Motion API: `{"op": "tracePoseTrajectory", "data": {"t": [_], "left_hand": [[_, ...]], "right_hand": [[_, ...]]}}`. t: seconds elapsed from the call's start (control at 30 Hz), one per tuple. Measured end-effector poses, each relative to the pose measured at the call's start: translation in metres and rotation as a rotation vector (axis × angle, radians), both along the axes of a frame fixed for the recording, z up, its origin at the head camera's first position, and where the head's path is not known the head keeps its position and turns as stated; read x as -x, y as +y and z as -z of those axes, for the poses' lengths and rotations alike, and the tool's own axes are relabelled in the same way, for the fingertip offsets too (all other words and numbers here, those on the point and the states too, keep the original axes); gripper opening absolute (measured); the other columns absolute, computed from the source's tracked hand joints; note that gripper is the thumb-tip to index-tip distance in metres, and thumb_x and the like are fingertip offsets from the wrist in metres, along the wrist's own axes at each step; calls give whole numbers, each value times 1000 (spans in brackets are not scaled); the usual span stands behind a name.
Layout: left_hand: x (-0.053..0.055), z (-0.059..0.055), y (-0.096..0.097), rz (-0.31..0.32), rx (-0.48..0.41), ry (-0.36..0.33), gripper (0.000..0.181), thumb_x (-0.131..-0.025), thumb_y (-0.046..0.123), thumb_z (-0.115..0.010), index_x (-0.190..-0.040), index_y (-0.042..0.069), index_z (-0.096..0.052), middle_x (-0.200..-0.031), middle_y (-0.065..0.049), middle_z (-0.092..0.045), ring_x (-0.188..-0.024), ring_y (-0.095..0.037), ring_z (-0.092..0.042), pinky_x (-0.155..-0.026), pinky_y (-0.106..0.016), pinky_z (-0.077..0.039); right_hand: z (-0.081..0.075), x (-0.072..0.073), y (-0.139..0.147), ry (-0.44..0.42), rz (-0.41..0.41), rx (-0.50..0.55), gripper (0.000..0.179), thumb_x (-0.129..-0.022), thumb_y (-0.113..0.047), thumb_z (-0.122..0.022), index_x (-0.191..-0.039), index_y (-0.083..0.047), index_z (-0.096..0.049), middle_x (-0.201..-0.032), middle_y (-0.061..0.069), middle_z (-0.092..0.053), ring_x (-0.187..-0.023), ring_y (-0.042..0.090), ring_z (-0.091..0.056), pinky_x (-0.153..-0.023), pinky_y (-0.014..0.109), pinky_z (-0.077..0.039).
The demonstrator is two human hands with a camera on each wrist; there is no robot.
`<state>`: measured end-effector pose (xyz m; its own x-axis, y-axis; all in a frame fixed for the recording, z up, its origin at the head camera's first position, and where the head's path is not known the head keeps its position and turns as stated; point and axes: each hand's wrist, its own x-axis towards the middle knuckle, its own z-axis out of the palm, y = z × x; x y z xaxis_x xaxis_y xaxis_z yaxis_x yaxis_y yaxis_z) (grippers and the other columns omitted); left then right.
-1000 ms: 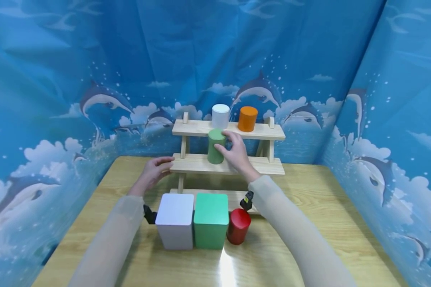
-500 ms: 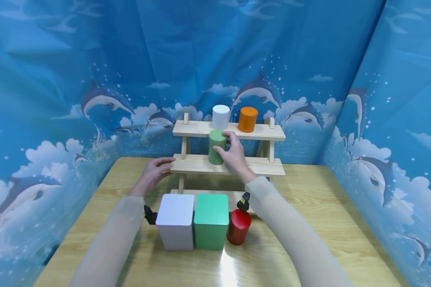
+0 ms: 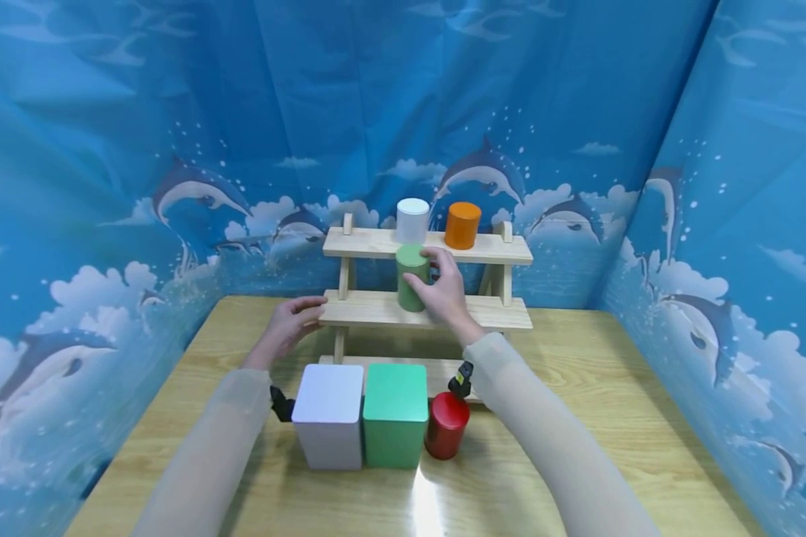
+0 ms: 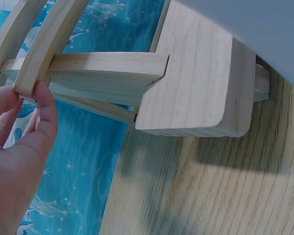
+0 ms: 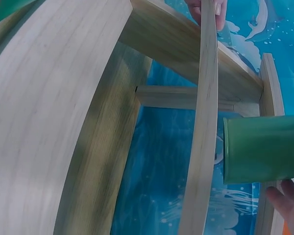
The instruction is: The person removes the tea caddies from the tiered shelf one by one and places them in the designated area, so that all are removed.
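Note:
A green cylinder (image 3: 412, 280) is upright at the middle tier of the three-tier wooden shelf (image 3: 369, 307). My right hand (image 3: 445, 289) holds it from its right side, thumb in front and fingers behind. In the right wrist view, a narrow gap shows between the base of the green cylinder (image 5: 264, 149) and the shelf board (image 5: 203, 127). My left hand (image 3: 292, 323) pinches the left end of the middle board. In the left wrist view, the thumb and fingers of the left hand (image 4: 22, 152) meet at that board's corner (image 4: 32, 81).
On the top tier stand a white cylinder (image 3: 413, 220) and an orange cylinder (image 3: 463, 225). In front of the shelf, a white block (image 3: 327, 414), a green block (image 3: 395, 414) and a red cylinder (image 3: 447, 425) stand in a row on the wooden table (image 3: 578, 388). Dolphin-print curtains (image 3: 336, 97) enclose the back and sides.
The green cylinder has shifted slightly to the right along the middle tier, together with my right hand. My left hand keeps its grip on the board's end.

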<state>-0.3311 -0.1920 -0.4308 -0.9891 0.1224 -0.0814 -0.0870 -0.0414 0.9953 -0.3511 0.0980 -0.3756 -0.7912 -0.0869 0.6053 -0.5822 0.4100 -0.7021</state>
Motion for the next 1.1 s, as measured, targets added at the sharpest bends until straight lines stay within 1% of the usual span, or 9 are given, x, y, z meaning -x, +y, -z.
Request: {"op": "tracePoseTrajectory", "data": {"t": [0.07,0.13,0.3,0.47,0.67,0.83,0.9,1.1], "left_hand": [[0,0,0,2,-3,2,40,-95,9,-54,-132,-3,-45,-138,-16,-42,-105,-16,-54,-90,-31,-49],[4,6,-1,-4,-10,4,41,-94,10,-55,-132,-2,-46,-138,-16,-42,-105,-15,-54,-89,-31,-50],[15,21,-3,-32,-10,16,43,-92,15,-59,-131,1,-48,-135,-13,-45,-107,-17,-54,-86,-29,-51],[15,21,-3,-36,2,27,43,-92,16,-59,-131,1,-49,-134,-13,-45,-108,-19,-53,-86,-30,-51],[15,20,-3,-38,-4,20,43,-92,15,-59,-131,1,-48,-135,-13,-45,-108,-19,-54,-86,-29,-51],[15,19,-2,-47,-14,14,41,-93,12,-58,-131,0,-49,-134,-13,-46,-108,-19,-54,-85,-29,-51],[14,19,-3,-51,-22,12,40,-93,12,-58,-130,1,-49,-133,-13,-46,-107,-20,-54,-85,-29,-51],[15,21,-4,-45,-13,15,42,-92,14,-59,-131,1,-49,-134,-14,-45,-108,-20,-54,-86,-30,-51]], "right_hand": [[0,-1,2,12,1,5,44,-80,-16,-74,-116,-6,-52,-118,11,-50,-102,26,-53,-83,42,-51],[1,-3,5,16,-4,11,44,-80,-16,-75,-116,-7,-52,-118,10,-50,-102,26,-54,-82,41,-52],[-1,-9,12,17,-25,26,45,-79,-15,-75,-117,-6,-52,-119,10,-49,-102,28,-53,-82,42,-51],[-1,-13,18,32,-30,34,44,-80,-16,-74,-116,-6,-52,-118,12,-49,-101,29,-54,-82,46,-51],[0,-17,24,63,-39,44,43,-80,-16,-75,-115,-7,-53,-117,10,-50,-99,27,-54,-80,42,-52],[-1,-22,28,90,-55,41,44,-78,-12,-75,-116,-5,-54,-118,12,-50,-100,28,-55,-81,43,-52],[-4,-29,29,103,-57,44,44,-78,-8,-75,-115,-1,-54,-117,15,-50,-100,31,-55,-80,46,-52],[-19,-56,30,138,-62,46,41,-77,3,-72,-112,8,-52,-117,23,-49,-98,37,-55,-79,50,-52]]}}
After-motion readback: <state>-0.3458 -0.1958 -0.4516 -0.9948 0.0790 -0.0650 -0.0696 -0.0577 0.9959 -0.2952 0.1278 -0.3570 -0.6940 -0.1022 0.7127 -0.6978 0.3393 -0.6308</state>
